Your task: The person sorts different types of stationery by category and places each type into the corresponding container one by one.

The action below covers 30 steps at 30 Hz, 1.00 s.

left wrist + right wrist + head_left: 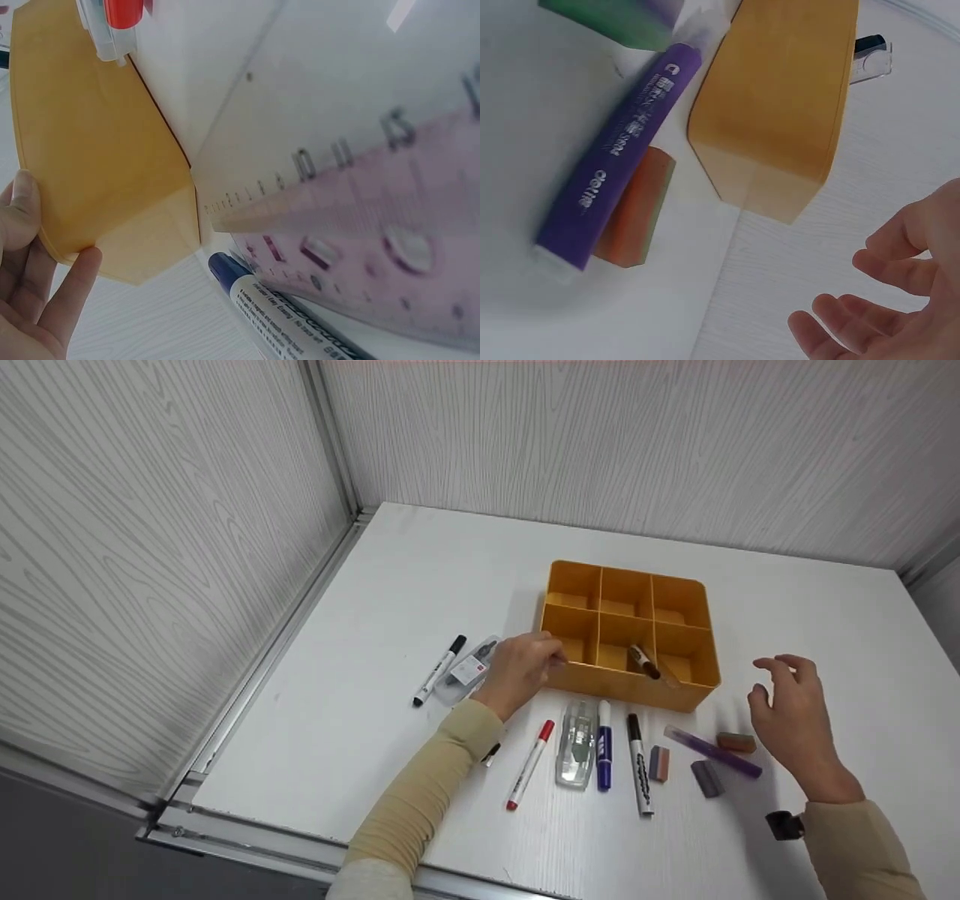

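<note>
A yellow box with several compartments (615, 681) stands on the table. My left hand (525, 660) grips the rim at its near left corner; in the left wrist view, the thumb and fingers lie about the box edge. A brown marker (643, 660) leans out of the front middle compartment, over the front rim. To the right of the box, my right hand (795, 712) hovers apart from it, fingers loosely bent and holding nothing. Nearest this hand lie a purple tube (622, 142) and an orange-green eraser (649, 210).
In front of the box lie a red marker (530, 765), a clear plastic case (577, 746), a blue marker (604, 750), a black marker (640, 765) and two erasers. Left of it are another black marker (439, 671) and a labelled clear pack (469, 667). A pink ruler (352, 217) shows too.
</note>
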{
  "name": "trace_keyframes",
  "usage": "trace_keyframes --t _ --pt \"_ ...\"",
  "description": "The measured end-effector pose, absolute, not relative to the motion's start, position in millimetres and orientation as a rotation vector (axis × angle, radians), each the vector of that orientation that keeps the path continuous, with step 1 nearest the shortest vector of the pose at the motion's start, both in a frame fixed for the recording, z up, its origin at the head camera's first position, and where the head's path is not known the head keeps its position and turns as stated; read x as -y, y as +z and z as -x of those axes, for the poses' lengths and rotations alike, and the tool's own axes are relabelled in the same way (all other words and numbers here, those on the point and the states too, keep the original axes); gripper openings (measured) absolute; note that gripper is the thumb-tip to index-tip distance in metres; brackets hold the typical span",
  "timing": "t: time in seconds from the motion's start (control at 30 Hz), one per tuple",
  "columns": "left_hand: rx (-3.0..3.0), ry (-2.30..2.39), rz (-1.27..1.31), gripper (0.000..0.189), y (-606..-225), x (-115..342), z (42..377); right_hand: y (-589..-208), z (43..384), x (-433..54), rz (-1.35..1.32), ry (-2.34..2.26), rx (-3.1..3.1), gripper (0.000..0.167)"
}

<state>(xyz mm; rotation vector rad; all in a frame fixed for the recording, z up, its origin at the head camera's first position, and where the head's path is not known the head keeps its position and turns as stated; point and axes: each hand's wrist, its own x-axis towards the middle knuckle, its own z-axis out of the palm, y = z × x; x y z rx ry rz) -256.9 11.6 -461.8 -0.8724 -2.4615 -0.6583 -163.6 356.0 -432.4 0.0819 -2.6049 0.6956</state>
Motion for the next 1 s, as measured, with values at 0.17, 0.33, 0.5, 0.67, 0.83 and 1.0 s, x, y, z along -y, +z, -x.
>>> trace_keyframes --t 0.17,0.33,0.5,0.67,0.83,1.0 --pt "2.472 -0.656 0.866 0.012 -461.6 -11.2 256.8 -440.8 157.3 -362.8 -0.063 0.676 2.788 0.031" --pt "2.464 -0.653 0.858 0.013 -462.0 -11.1 256.8 -447.9 153.6 -366.7 -0.004 0.672 3.087 0.038" --pt "2.462 -0.668 0.863 0.013 -463.2 -10.9 256.8 -455.6 152.3 -365.8 0.017 0.635 3.186 0.038" --pt "2.458 -0.678 0.87 0.017 -463.2 -11.2 256.3 -462.0 150.1 -363.5 0.024 0.547 3.187 0.032" --pt "2.455 -0.663 0.863 0.016 -462.6 -11.2 255.8 -463.9 150.0 -361.2 0.07 0.551 3.236 0.03" --pt "2.471 -0.644 0.854 0.013 -462.7 -11.8 256.1 -465.8 150.3 -361.3 0.057 0.559 3.228 0.025"
